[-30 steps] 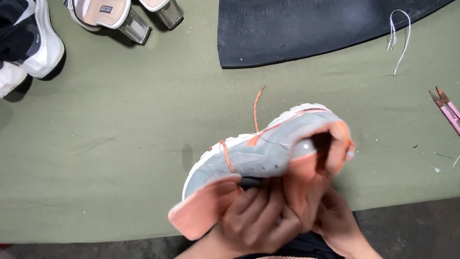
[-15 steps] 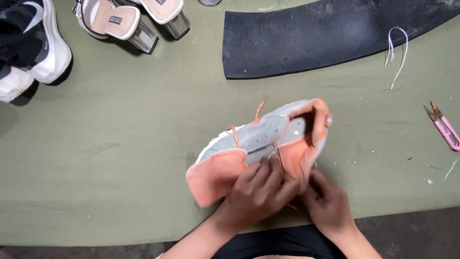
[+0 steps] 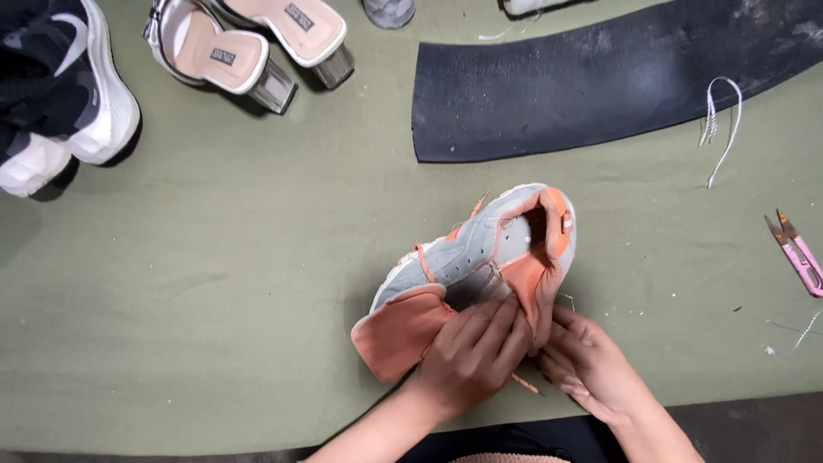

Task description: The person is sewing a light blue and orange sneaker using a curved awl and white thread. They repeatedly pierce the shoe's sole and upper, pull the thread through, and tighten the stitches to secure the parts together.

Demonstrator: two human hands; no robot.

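Observation:
A grey and orange sneaker [image 3: 480,253] with a white sole lies tilted on the green table cover, its orange tongue [image 3: 399,330] pulled out toward me. My left hand [image 3: 471,356] grips the shoe's side near the tongue, fingers curled over the upper. My right hand [image 3: 591,360] holds the orange heel collar from below. Thin orange laces [image 3: 420,261] cross the upper, and a loose lace end [image 3: 525,384] pokes out between my hands.
A curved black rubber sheet [image 3: 600,77] lies at the back right. White thread [image 3: 720,120] and pink thread snips [image 3: 797,253] sit at the right. Two clear-heeled sandals [image 3: 249,51] and a black and white sneaker [image 3: 60,94] rest at the back left.
The shoe has been turned and lifted slightly away from me, its heel opening now facing up. Both hands shifted lower on it, and the tongue is pulled out further.

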